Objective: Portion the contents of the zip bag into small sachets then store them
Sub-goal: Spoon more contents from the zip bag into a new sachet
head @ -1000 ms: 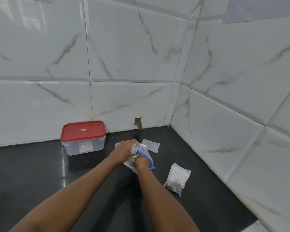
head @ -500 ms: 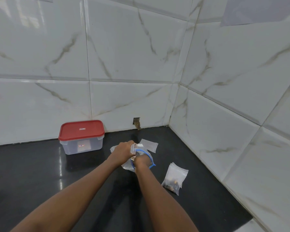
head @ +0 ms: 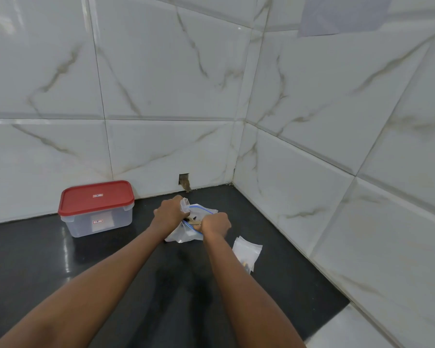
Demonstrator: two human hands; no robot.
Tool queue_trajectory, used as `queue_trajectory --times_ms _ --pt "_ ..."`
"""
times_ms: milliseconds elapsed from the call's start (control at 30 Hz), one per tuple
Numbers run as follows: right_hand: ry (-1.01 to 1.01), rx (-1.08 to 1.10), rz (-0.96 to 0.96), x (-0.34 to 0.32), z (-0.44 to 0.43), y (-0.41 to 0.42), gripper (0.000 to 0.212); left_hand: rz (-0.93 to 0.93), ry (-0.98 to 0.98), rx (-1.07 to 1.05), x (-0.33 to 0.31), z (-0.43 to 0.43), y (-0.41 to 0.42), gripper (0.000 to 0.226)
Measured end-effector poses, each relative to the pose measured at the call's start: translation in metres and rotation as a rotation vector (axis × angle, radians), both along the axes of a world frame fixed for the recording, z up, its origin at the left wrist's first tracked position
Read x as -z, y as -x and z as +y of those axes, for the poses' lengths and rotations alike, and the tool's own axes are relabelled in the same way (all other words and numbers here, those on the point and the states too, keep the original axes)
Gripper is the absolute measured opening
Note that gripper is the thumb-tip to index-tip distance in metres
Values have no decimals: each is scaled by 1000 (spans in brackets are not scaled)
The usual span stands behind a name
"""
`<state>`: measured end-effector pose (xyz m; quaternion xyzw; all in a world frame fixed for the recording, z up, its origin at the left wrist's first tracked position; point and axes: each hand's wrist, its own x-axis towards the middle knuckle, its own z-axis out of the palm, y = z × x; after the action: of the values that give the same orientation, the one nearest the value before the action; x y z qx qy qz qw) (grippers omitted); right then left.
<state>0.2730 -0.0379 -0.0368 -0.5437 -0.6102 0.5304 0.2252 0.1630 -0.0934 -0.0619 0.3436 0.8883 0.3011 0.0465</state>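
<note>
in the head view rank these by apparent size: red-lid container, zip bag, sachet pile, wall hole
1. red-lid container
2. zip bag, crumpled and partly hidden, so its full size is unsure
3. sachet pile, nearer the camera
4. wall hole

You have soft, even light, bright on the pale tiles (head: 161, 84) beyond your left hand (head: 168, 213). Left of that hand, the dark counter (head: 23, 272) carries vertical streaks of glare; nearer you than both hands lies a faint shadow. The zip bag (head: 183, 234) between your left and right hand (head: 215, 222) reads as a washed-out white patch with soft detail. Tile lines bow toward the frame's edges.
</note>
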Motion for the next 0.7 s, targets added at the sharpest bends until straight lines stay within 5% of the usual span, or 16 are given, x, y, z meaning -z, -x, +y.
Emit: queue_trajectory --times_ms 200,467,700 --pt "-33 -14 -20 -8 13 -16 8 -28 -31 0 1 1 1 34" --pt "-66 112 96 -10 32 -36 26 -123 -138 -48 0 -3 6 61" --pt "-229 95 30 -14 29 -40 16 -123 -200 -45 9 -1 4 60"
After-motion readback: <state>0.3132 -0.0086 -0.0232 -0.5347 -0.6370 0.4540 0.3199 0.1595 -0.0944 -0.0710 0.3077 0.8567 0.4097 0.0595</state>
